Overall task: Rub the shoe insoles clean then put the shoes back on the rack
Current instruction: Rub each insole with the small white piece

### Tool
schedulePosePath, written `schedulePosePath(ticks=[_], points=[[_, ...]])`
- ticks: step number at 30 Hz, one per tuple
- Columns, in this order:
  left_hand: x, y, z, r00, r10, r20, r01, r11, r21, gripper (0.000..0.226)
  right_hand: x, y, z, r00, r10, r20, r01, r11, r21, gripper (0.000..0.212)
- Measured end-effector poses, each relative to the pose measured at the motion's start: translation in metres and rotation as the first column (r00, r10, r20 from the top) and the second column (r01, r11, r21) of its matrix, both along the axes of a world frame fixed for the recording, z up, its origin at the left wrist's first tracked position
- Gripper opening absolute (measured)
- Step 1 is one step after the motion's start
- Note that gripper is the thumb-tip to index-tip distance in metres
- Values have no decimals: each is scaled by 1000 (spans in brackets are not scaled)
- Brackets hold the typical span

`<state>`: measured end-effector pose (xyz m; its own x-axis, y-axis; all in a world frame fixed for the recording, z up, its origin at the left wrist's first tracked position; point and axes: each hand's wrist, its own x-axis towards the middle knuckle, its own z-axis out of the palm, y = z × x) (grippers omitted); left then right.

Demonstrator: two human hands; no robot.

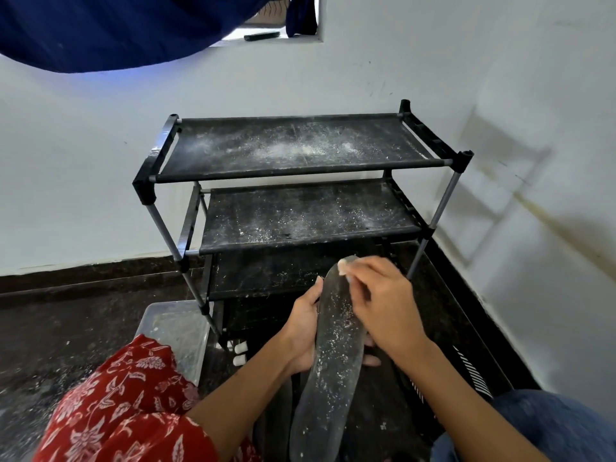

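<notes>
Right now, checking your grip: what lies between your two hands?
Head view: the insole lies between the left hand and right hand.

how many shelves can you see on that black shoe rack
3: the top shelf, the middle shelf below it, and the lower shelf behind the hands. More may be hidden lower down.
</notes>
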<state>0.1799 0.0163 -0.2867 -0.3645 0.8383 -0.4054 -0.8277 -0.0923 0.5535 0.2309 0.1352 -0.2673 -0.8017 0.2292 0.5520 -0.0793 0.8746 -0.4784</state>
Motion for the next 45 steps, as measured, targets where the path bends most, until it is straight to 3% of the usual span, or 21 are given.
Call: schedulePosePath(ticks=[2,5,9,12,16,21,23,27,31,33,37,41,43,45], points=[[1,2,-1,1000,-17,-8,16,1000,-18,81,0,2,-1,998,-58,6,57,997,43,21],[4,3,1,1000,-14,-17,13,999,-44,78,3,-7,-4,995,14,98,-25,993,111,21],[-3,-1,-8,995,95,-21,-96,990,-105,67,7,-17,-6,970,141,200,-146,989,12,23],[-4,-3,-6,994,96,-48,-101,988,-115,65,7,-13,-5,986,117,118,-110,992,-68,21],[-5,-3,-1,996,71,-50,-76,993,-95,71,3,-4,-7,999,-34,25,34,999,1,22],[-11,-7,-7,992,83,-91,-94,988,-124,85,9,-15,-11,976,131,176,-129,991,-21,20],[-11,-8,-5,991,85,-104,-97,988,-118,81,11,-19,-9,976,161,147,-152,986,-71,19],[-4,-4,-2,995,78,-69,-81,996,-29,69,4,-19,-6,998,34,-47,-34,999,0,23],[1,-4,-3,998,-25,-53,25,1000,6,72,1,-12,-4,997,68,44,-77,971,227,34],[-1,-4,-8,996,-69,-56,68,998,-11,78,-1,3,-6,998,-20,64,0,958,288,34],[0,-4,-10,994,-101,-31,101,995,11,83,1,19,-6,973,-229,11,224,957,183,22],[0,-3,-5,997,-75,-20,75,997,4,75,1,-8,-5,994,-28,-102,45,984,173,22],[-1,-3,-3,999,-45,-12,45,999,17,69,1,-12,-8,996,71,-63,-54,970,238,28],[0,-4,-3,998,-61,-14,61,998,12,74,0,-6,-11,999,50,-13,-45,963,265,32]])
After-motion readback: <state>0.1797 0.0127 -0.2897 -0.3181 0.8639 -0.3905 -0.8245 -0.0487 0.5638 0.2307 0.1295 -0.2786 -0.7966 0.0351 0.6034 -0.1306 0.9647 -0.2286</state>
